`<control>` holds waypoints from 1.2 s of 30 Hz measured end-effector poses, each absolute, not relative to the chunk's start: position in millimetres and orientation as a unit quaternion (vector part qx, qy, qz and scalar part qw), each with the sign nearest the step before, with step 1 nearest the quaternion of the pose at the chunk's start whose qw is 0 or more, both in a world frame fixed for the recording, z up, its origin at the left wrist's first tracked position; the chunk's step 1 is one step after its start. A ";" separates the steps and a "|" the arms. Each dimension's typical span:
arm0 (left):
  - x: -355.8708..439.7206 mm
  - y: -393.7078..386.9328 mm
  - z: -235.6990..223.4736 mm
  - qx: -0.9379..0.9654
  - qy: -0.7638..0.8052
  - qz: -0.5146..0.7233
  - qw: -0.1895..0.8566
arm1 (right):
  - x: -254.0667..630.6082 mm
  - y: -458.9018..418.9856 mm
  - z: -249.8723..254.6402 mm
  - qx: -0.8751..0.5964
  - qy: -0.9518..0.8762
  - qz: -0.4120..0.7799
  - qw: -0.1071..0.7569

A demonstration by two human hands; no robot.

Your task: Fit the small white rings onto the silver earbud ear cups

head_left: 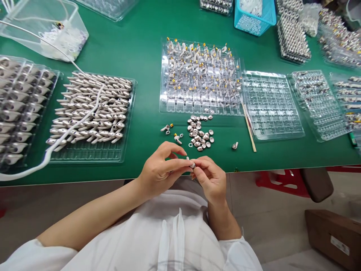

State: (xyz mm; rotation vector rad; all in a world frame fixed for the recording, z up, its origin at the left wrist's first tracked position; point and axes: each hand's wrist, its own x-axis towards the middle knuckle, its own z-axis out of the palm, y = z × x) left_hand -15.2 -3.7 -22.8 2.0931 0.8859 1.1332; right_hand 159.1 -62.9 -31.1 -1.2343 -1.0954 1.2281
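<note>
My left hand and my right hand meet at the table's front edge, both closed in a pinch on one small silver-white earbud piece. Fingertips hide most of it. Just beyond my hands lies a loose pile of round earbud caps. Left of the pile, a stemmed earbud part with an orange tab rests near a small ring. A single earbud lies apart on the right.
Behind the pile stands a clear tray of tabbed earbud parts. A wooden stick lies beside another clear tray. At left, a white hose crosses a tray of stemmed shells. A blue basket is at the back.
</note>
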 end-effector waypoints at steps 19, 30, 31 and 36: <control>-16.4 -9.0 -18.5 0.808 0.286 0.418 0.302 | 160.5 -65.8 -39.9 -0.453 -0.370 0.607 0.538; -16.6 -8.4 -15.8 0.815 0.285 0.414 0.289 | 160.6 -64.0 -43.8 -0.453 -0.375 0.602 0.541; -16.6 -8.4 -15.7 0.814 0.287 0.414 0.288 | 160.6 -63.8 -43.6 -0.451 -0.378 0.599 0.542; -16.3 -8.1 -14.7 0.810 0.289 0.420 0.291 | 161.5 -63.1 -43.4 -0.458 -0.392 0.591 0.537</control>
